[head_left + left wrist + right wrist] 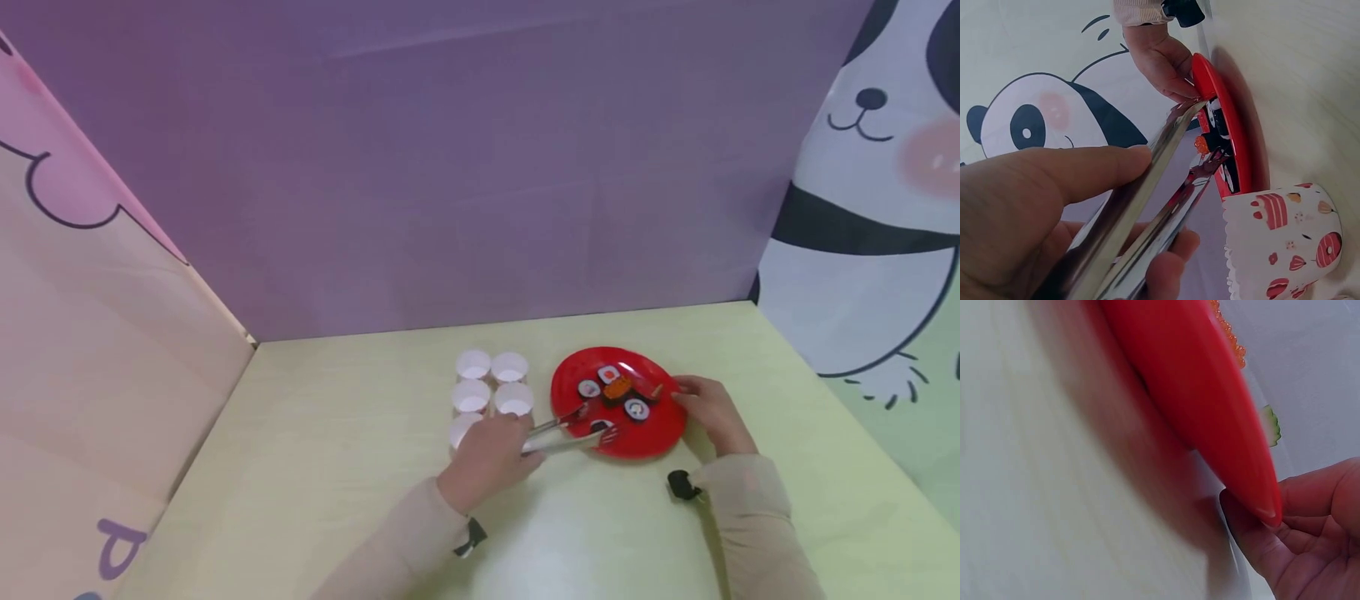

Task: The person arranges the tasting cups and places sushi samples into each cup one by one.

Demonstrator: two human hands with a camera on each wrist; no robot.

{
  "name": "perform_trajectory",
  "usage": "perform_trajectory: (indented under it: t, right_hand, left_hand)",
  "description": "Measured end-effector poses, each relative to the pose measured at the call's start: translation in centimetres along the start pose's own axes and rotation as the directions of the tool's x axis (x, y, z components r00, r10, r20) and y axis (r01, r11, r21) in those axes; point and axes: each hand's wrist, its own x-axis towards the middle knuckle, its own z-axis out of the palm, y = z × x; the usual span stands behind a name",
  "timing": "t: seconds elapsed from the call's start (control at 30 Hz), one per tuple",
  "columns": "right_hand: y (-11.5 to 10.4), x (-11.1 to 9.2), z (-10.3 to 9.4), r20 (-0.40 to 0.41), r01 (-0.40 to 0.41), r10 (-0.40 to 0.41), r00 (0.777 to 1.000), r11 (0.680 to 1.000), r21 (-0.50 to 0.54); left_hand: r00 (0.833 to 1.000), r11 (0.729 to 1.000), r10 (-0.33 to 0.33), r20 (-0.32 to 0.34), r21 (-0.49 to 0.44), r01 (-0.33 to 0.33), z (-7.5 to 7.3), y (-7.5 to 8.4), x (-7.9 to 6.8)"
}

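Note:
My left hand (pixel 491 458) holds a pair of metal tongs (pixel 562 446), thumb on one arm and fingers on the other in the left wrist view. The tongs' tips are apart over a red plate (pixel 652 440), near a toy sushi roll (pixel 600 426); whether they touch it I cannot tell. My right hand (pixel 712 410) pinches the plate's right rim (pixel 1254 481), thumb below in the right wrist view. Also on the plate are an orange-topped sushi piece (pixel 617 388), several white-and-black rolls (pixel 637 409) and a small green-edged piece (pixel 1270 426).
Several white paper cups (pixel 473 364) stand in two columns left of the plate, partly hidden by my left hand. The nearest cup (pixel 1291 244) has printed cakes and doughnuts. A purple wall (pixel 480 183) closes the pale table (pixel 337 467) at the back.

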Motion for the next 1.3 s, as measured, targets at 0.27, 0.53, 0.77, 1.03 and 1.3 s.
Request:
perform_trajectory:
  t: [0.27, 0.53, 0.77, 1.03, 1.3]
  right_hand:
    - [-0.05, 0.31, -0.09, -0.006, -0.003, 0.003, 1.000, 1.000, 0.000]
    - [-0.08, 0.38, -0.05, -0.005, -0.007, 0.007, 1.000, 1.000, -0.004]
    - [-0.02, 0.39, 0.00, -0.008, 0.010, -0.010, 1.000, 1.000, -0.015]
    - [-0.04, 0.30, 0.01, 0.000, -0.002, 0.002, 1.000, 1.000, -0.011]
    - [-0.07, 0.04, 0.03, -0.011, 0.028, -0.028, 1.000, 0.999, -0.018]
  left_hand:
    - [0.999, 1.000, 0.022, -0.036, 0.015, -0.022, -0.09, 0.05, -0.12]
    - [0.997, 0.998, 0.054, -0.057, 0.046, -0.052, 0.43, -0.19, -0.05]
    - [0.997, 0.997, 0.056, -0.054, 0.047, -0.054, 0.29, -0.12, -0.29]
    - [0.999, 0.998, 0.047, -0.022, 0.052, -0.046, 0.35, -0.15, -0.41]
    - [0.994, 0.994, 0.064, -0.089, 0.093, -0.056, 0.21, -0.38, -0.67]
